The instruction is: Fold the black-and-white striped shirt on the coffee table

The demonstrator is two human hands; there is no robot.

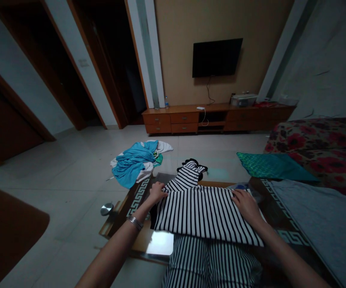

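Note:
A black-and-white striped garment (203, 214) lies across the near part of the low glass-topped table (138, 198), its narrower, dark-trimmed end bunched toward the far edge. On its left upper corner rests my left hand (158, 193), fingers bent and close together at the cloth edge; whether cloth is pinched is hard to make out. My right hand (246, 203) lies over the garment's right upper corner with its fingers stretched out on the fabric. Below the garment, striped cloth covers my legs (211, 262).
Blue and white clothes (137, 160) are heaped beyond the table's left corner. A grey cloth (319, 220) lies at the right, near a teal cushion (275, 166) and a floral sofa (319, 138). A round metal object (107, 209) is at the left. A TV cabinet (185, 118) stands behind.

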